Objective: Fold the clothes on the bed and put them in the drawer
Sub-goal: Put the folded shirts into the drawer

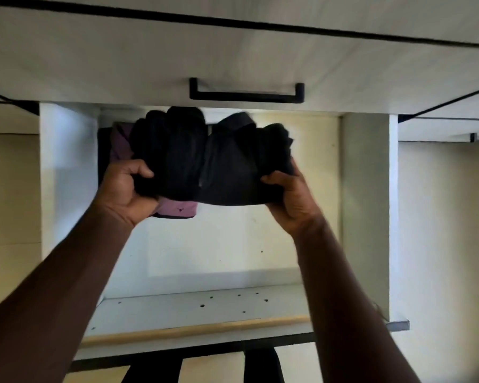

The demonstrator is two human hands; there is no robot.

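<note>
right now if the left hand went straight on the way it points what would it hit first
Most likely the purple garment just ahead of the left hand, which grips the dark folded clothes. Beyond that is the gap under the upper drawer front. Depth is unclear, so it may pass above.

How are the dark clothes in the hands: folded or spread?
Folded: the dark clothes sit as a compact bundle, left hand and right hand gripping its ends.
</note>
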